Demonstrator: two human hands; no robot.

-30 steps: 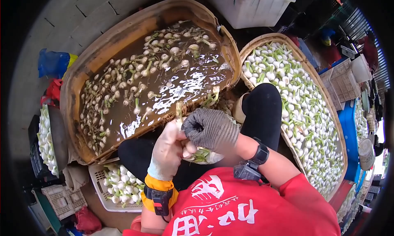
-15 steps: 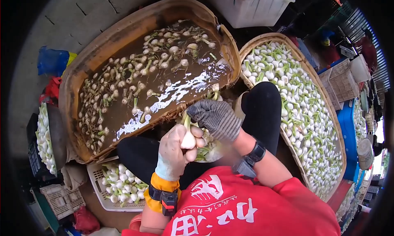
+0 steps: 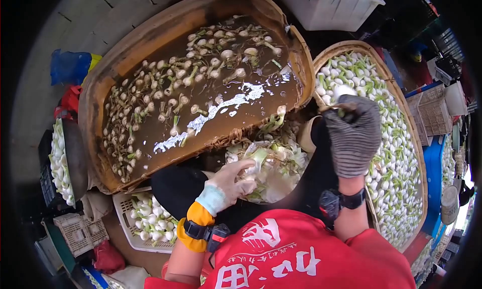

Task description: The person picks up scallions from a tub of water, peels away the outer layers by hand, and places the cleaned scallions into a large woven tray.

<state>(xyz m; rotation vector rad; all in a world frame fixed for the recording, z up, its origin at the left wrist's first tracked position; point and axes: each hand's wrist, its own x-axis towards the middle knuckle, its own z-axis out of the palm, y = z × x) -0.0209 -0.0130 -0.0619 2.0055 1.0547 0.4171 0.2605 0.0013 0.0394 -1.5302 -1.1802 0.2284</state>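
My left hand [image 3: 228, 182], in a pale glove with a light blue cuff, is open with fingers apart. It is beside a heap of peelings [image 3: 276, 171] between my knees and holds nothing. My right hand [image 3: 354, 133], in a grey striped glove, is at the inner edge of the right tub [image 3: 420, 181], its fingers curled. At its fingertips is a slightly blurred white garlic bulb [image 3: 344, 92]. A thin brownish piece crosses there too; I cannot tell what it is. Many peeled garlic bulbs with short green stems fill that tub.
A large brown tub [image 3: 120, 58] of muddy water holds unpeeled bulbs in front of me. A white basket [image 3: 125, 221] of clean bulbs stands at my left, a white bin [image 3: 341, 10] at the back. Stacked crates [image 3: 432, 110] are at the far right.
My right hand has swung right from the middle to the right tub, and the garlic bulb has left my left hand. My left hand has opened and dropped slightly. The view has shifted a little.
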